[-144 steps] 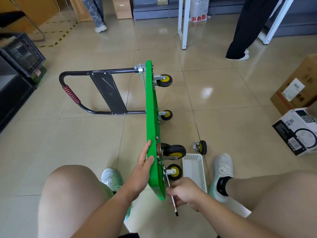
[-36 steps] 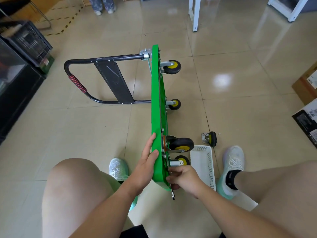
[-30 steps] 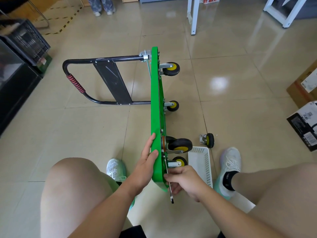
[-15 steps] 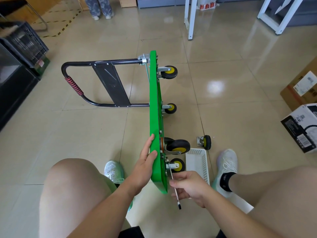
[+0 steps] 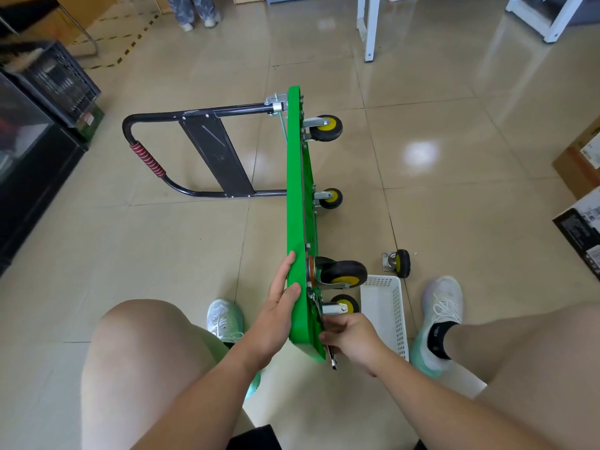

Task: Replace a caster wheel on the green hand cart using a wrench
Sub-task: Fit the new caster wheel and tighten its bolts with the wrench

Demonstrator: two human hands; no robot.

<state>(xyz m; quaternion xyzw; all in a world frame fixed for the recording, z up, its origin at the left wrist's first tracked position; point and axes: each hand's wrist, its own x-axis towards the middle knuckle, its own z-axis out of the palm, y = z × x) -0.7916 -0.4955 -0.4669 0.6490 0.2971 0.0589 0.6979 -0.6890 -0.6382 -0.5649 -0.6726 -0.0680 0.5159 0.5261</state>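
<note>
Right, I have the green hand cart [image 5: 297, 222] standing on its side edge mid-frame, its handle [image 5: 146, 160] lying to the left and its wheels pointing right. The left hand [image 5: 276, 316] is laid flat, fingers straight, against its near end. The right hand [image 5: 352, 336] is curled round the wrench [image 5: 331, 358] beside the lowest caster wheel [image 5: 344, 308], the tool's end poking out below the fist. A loose caster [image 5: 399, 263] lies on the floor [image 5: 454, 206] just above the white basket [image 5: 383, 313].

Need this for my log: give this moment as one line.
left hand: presses green hand cart | right hand: grips wrench at nearest caster | loose caster wheel: lies beyond white basket
</note>
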